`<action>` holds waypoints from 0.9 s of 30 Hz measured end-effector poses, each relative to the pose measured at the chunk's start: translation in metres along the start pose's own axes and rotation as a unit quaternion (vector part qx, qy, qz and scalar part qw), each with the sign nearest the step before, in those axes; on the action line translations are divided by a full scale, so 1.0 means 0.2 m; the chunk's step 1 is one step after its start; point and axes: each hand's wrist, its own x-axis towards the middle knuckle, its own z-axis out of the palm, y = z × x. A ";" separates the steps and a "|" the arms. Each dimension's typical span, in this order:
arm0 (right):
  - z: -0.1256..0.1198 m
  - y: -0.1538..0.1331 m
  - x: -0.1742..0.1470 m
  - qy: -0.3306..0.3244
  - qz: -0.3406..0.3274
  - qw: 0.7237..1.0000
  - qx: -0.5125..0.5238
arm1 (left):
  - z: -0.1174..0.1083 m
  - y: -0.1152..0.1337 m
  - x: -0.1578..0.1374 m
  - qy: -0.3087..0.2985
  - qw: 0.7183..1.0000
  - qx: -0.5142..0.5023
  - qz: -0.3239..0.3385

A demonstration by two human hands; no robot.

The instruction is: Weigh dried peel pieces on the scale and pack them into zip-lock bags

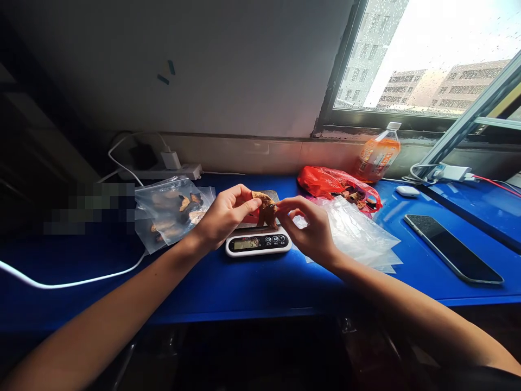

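Observation:
A piece of dried peel (265, 202), brown and curled, is pinched between both hands above a small white digital scale (259, 251). My left hand (232, 212) grips its left end with thumb and fingers. At the right end, my right hand (305, 222) has thumb and index finger closed on the same piece. More brown peel shows just below it, over the scale's platform, partly hidden by the hands. The scale's display is lit, with digits that look like 59. Left of my left hand lie clear zip bags (171, 212) holding dark peel pieces.
Flat clear zip bags (354, 236) lie right of the scale. Behind them sits a red plastic bag (325, 179) with dried peel, near an orange drink bottle (376, 155). A phone (451, 247), white earbud case (407, 191), power strip (163, 172) and white cable (81, 282) are on the blue table (228, 293).

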 end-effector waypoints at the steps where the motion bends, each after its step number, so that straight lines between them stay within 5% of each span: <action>1: 0.00 0.00 0.00 0.000 -0.020 1.000 -0.007 | 0.00 0.00 0.00 0.001 1.000 0.000 -0.006; 17: 0.03 0.02 -0.02 -0.015 -0.033 0.999 -0.021 | 0.02 0.00 0.00 0.045 0.998 -0.044 -0.006; 27: 0.05 0.03 -0.04 -0.010 -0.035 0.992 -0.123 | 0.06 0.00 -0.02 0.065 0.996 -0.062 0.003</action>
